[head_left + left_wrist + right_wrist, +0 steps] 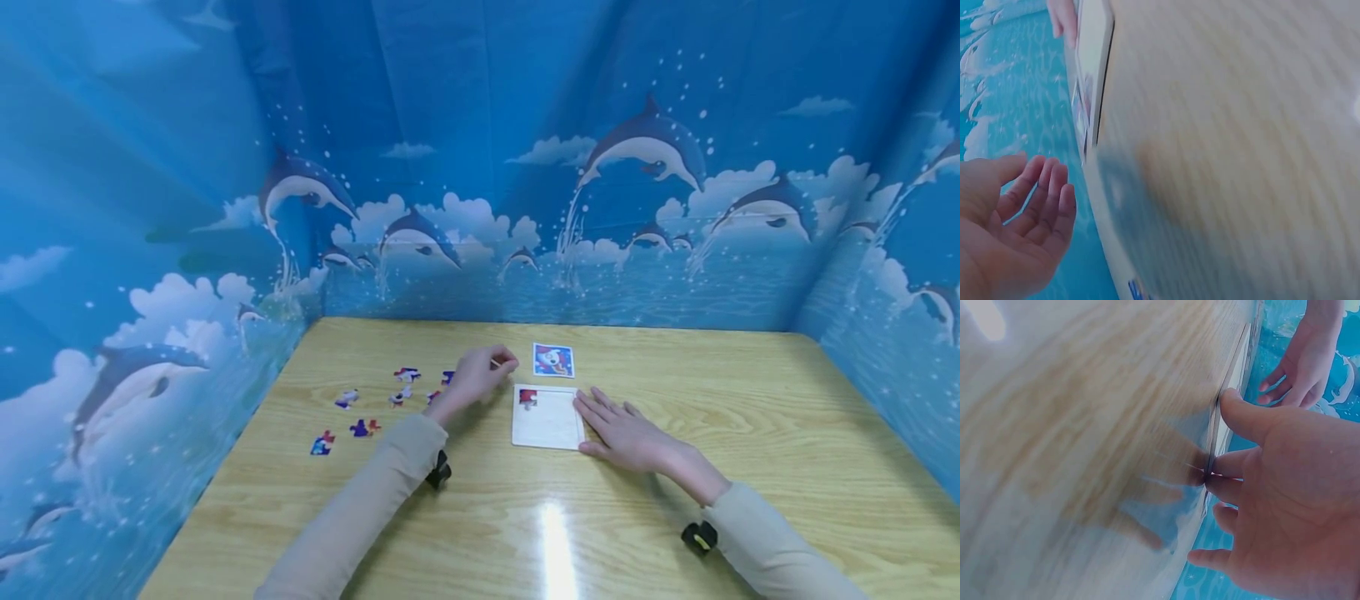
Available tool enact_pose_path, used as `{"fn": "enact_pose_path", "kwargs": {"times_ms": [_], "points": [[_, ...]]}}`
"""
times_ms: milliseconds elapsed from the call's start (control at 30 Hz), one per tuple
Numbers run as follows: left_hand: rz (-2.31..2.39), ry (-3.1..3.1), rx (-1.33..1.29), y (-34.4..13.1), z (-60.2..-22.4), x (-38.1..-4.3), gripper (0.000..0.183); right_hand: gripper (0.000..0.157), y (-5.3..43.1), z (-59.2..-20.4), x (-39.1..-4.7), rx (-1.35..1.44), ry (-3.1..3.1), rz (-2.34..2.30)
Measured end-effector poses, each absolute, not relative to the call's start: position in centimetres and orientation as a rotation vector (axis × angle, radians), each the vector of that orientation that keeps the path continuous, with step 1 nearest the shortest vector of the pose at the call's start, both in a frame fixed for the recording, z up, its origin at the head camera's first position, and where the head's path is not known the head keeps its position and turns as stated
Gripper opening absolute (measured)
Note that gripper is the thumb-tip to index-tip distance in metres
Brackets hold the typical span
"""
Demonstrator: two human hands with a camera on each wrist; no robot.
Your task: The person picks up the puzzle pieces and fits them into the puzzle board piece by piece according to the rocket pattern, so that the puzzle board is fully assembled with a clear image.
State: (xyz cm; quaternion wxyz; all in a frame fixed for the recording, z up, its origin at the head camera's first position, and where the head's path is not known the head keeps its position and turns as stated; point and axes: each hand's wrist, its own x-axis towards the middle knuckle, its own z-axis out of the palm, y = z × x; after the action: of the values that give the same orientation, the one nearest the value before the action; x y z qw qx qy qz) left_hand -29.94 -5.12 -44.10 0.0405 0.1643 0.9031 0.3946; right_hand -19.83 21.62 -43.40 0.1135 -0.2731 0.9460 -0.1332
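My left hand (pixel 480 372) hovers above the table, left of a white square puzzle board (pixel 546 427). Its fingers curl loosely, and in the left wrist view nothing shows between the thumb and fingers (pixel 1041 212). One red jigsaw piece (pixel 528 397) lies in the board's upper left corner. Along the board's right edge rests my right hand (pixel 621 432), with thumb and fingertips touching the rim. Behind the board lies a small square picture card (pixel 553 361) showing a white figure on blue and red.
Several loose jigsaw pieces (pixel 365 427) are scattered to the left, some close to my left forearm. The wooden table (pixel 750 400) reaches back to a blue dolphin-print curtain (pixel 480 150), which also hangs along both sides.
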Motion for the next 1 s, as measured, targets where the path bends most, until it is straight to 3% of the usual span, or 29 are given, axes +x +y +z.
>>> {"fn": "enact_pose_path", "kwargs": {"times_ms": [400, 1000], "points": [[1.391, 2.779, 0.45, -10.5, -42.6, -30.8, 0.033, 0.07, 21.6, -43.5, -19.8, -0.817, 2.772, -0.396], [1.295, 2.876, 0.359, -19.7, -43.5, -30.8, 0.035, 0.072, 22.3, -44.6, -20.2, -0.845, 2.805, -0.395]]}}
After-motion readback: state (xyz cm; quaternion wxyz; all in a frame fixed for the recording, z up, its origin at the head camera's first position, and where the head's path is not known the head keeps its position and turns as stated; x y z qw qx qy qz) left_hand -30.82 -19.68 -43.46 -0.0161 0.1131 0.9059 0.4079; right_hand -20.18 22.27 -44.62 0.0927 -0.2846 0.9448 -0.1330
